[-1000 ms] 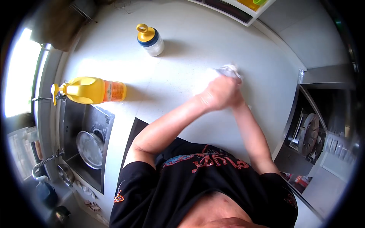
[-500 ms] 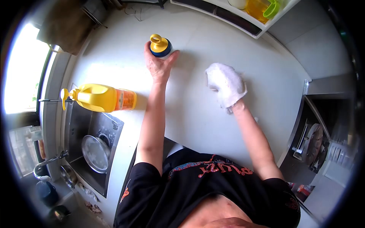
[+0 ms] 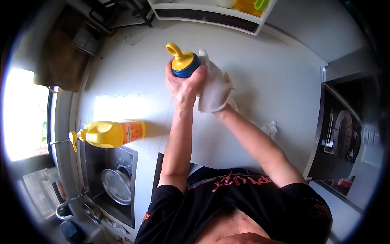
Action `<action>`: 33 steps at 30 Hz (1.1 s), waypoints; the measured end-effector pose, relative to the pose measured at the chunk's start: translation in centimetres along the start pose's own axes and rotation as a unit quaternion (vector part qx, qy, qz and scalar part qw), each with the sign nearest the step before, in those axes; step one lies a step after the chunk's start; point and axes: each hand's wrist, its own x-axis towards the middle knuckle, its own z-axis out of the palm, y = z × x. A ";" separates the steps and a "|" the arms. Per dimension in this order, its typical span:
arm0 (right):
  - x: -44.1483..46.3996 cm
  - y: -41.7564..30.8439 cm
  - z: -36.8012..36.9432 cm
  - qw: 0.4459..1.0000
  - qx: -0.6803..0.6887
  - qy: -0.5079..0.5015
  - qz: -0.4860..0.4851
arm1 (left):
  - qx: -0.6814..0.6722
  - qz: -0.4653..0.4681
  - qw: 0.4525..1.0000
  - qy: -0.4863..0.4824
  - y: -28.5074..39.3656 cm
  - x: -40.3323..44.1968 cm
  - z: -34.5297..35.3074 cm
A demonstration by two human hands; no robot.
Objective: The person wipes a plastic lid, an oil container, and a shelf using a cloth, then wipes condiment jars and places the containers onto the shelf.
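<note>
My left hand (image 3: 183, 88) is wrapped round a bottle (image 3: 185, 66) with a dark blue collar and a yellow lid topped by a ring. Its lower body is hidden behind my fingers. A white cloth (image 3: 214, 90) covers my right hand (image 3: 224, 111), leaving little more than the wrist bare. Cloth and right hand lie close against the right side of the bottle, just beyond my left thumb. The right fingers are mostly hidden in the cloth.
A yellow pump jug (image 3: 106, 134) stands on the counter (image 3: 252, 65) to the left, beside a sink (image 3: 93, 162) holding a metal bowl (image 3: 117, 186). A crumpled white scrap (image 3: 269, 129) lies right. A white shelf (image 3: 203, 20) stands at the back.
My right hand has brought the cloth leftward across the counter to the bottle. My left hand still holds the bottle, now tilted a little more. The camera view has shifted.
</note>
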 end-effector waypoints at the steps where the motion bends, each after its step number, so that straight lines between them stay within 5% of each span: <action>1: 0.1 0.9 -0.8 1.000 -0.007 -0.016 0.006 | -0.010 0.000 1.000 -0.015 0.1 0.0 0.4; 8: 0.6 2.7 -5.1 0.987 0.074 -0.143 0.018 | 0.103 0.108 0.975 -0.167 5.9 -3.0 3.1; 11: 0.1 3.1 -6.2 0.970 0.131 -0.174 0.108 | 0.156 0.139 0.939 -0.275 8.5 -3.1 4.0; 12: -0.2 1.3 -6.5 0.926 0.270 -0.136 0.225 | 0.184 0.149 0.923 -0.304 9.0 -2.8 3.9; 14: 0.1 -3.2 -7.4 0.743 0.517 -0.052 0.423 | 0.070 0.062 0.916 -0.389 8.5 -1.5 3.6; 16: -0.6 0.2 -6.6 0.924 0.275 -0.123 0.235 | -0.068 -0.049 0.898 -0.433 8.3 -0.9 3.7; 19: 1.4 -4.0 -9.2 0.971 -0.100 -0.186 0.112 | 0.005 0.038 0.911 -0.411 7.6 -0.4 4.4; 21: 0.0 2.3 -7.5 0.963 0.222 0.012 0.155 | 0.034 0.083 0.939 -0.333 5.7 -1.4 4.8; 24: 0.7 2.6 -8.0 0.998 -0.030 0.057 0.011 | 0.034 0.085 0.991 -0.103 5.2 -4.7 7.1; 27: 0.7 2.1 -10.1 0.999 -0.003 -0.030 -0.037 | 0.093 0.083 0.985 -0.123 6.5 -5.5 7.4; 30: 0.9 2.2 -9.9 0.995 0.075 -0.063 0.022 | 0.124 0.157 0.956 -0.213 6.2 -5.6 6.8; 32: 0.1 2.7 -11.5 0.861 0.411 -0.171 0.247 | 0.202 0.261 0.906 -0.264 7.3 -6.6 6.7; 33: -0.7 2.8 -12.1 0.854 0.405 -0.180 0.274 | 0.237 0.303 0.872 -0.303 7.9 -6.8 6.6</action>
